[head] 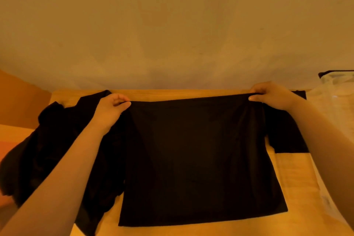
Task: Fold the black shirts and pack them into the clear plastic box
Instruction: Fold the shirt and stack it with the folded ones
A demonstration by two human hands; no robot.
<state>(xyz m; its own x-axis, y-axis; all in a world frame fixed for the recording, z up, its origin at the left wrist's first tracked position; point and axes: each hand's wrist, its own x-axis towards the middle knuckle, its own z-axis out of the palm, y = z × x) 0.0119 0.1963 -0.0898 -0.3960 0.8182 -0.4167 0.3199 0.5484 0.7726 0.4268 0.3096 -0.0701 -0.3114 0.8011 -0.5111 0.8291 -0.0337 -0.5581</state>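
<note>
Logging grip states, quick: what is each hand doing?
Left hand: pinches the black shirt's far edge.
Right hand: pinches the same edge.

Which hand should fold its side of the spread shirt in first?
Probably right: the right hand pinches the spread shirt beside its flat, exposed sleeve, while the left hand works over the crumpled pile.

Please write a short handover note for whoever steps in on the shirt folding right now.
Left hand and right hand each pinch the far edge of the black shirt spread flat on the table.
A heap of black clothes lies at the left.
The clear plastic box sits at the far right; its contents cannot be made out.
Done: shirt laid out. Left: fold it, pack it, then the heap.
</note>
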